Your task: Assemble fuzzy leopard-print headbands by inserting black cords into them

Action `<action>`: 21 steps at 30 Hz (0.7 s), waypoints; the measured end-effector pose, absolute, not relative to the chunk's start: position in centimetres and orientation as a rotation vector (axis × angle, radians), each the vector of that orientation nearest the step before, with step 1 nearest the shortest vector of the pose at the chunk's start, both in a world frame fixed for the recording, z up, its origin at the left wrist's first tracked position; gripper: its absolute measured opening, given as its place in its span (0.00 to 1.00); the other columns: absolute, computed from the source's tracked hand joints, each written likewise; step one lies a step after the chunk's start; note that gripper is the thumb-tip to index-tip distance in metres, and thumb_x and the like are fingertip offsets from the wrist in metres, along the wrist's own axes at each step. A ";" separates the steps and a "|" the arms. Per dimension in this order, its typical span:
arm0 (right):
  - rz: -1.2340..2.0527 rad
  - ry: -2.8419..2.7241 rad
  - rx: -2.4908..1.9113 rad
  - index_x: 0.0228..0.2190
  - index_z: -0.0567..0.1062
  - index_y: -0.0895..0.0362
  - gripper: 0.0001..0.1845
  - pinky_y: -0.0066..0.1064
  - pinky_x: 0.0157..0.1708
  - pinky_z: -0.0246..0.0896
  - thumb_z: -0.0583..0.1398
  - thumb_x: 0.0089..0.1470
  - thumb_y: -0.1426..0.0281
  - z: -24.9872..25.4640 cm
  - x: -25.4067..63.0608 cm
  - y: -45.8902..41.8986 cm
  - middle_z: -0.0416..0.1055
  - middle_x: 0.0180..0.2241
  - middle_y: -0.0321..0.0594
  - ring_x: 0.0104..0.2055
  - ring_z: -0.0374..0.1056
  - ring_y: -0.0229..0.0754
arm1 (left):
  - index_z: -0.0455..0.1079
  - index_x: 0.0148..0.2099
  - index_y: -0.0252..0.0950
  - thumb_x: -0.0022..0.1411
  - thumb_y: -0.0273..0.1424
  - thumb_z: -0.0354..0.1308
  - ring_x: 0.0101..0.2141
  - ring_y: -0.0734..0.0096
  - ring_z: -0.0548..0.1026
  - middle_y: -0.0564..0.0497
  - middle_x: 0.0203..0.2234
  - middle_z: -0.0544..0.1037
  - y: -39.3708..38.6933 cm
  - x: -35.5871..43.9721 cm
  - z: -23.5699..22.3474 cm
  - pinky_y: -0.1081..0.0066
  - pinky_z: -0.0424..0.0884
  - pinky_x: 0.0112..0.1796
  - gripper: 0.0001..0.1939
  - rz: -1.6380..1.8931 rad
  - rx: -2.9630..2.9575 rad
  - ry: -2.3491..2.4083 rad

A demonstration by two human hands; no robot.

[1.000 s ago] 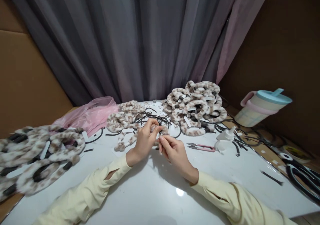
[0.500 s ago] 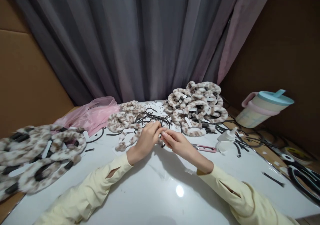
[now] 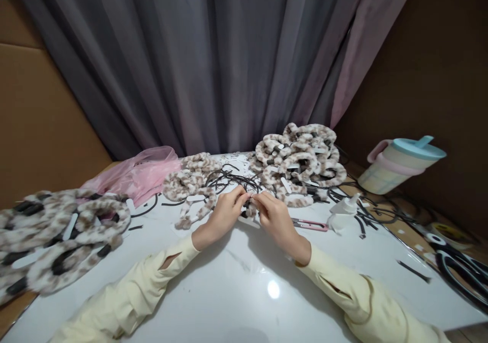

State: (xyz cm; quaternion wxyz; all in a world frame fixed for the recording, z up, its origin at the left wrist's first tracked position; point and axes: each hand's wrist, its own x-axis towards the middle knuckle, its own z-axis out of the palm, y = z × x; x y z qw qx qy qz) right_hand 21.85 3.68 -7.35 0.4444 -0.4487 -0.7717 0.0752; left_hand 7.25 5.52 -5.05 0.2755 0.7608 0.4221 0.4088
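My left hand and my right hand meet at the middle of the white table, fingertips pinched together on a small furry leopard-print piece with a black band in it. Both hands are closed around it, and much of the piece is hidden by my fingers. Loose furry strips and black bands lie just beyond my left hand. Pink thread snips lie just right of my right hand.
A heap of furry leopard hoops sits at the back right, another heap at the left edge. A pink plastic bag, a white squeeze bottle, a lidded jug and black bands lie around. A grey curtain hangs behind.
My right hand has moved up and to the left, closing against my left hand over the furry piece. My left hand has stayed almost in place.
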 end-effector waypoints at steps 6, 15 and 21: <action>0.155 -1.880 -1.112 0.24 0.67 0.57 0.12 0.28 0.27 0.51 0.48 0.49 0.80 -7.2 21.7 3.7 0.63 0.23 0.38 0.26 0.59 0.40 | 0.62 0.28 0.37 0.62 0.35 0.47 0.22 0.76 0.60 0.58 0.19 0.63 5.3 7.3 -5.1 0.76 0.54 0.26 0.12 1.068 2.049 1.122; 0.262 -1.727 -1.199 0.23 0.70 0.58 0.11 0.27 0.26 0.51 0.50 0.47 0.77 -6.2 21.8 3.5 0.66 0.22 0.38 0.25 0.60 0.38 | 0.63 0.29 0.37 0.58 0.31 0.55 0.22 0.77 0.61 0.59 0.19 0.64 5.0 7.2 -5.3 0.78 0.56 0.27 0.06 1.104 2.221 1.055; 0.413 -1.631 -1.277 0.18 0.70 0.58 0.11 0.25 0.23 0.48 0.52 0.48 0.72 -5.8 21.7 3.7 0.65 0.17 0.35 0.22 0.57 0.36 | 0.63 0.26 0.36 0.62 0.32 0.51 0.23 0.77 0.62 0.57 0.20 0.64 4.8 7.2 -5.9 0.77 0.57 0.28 0.12 1.157 2.347 0.992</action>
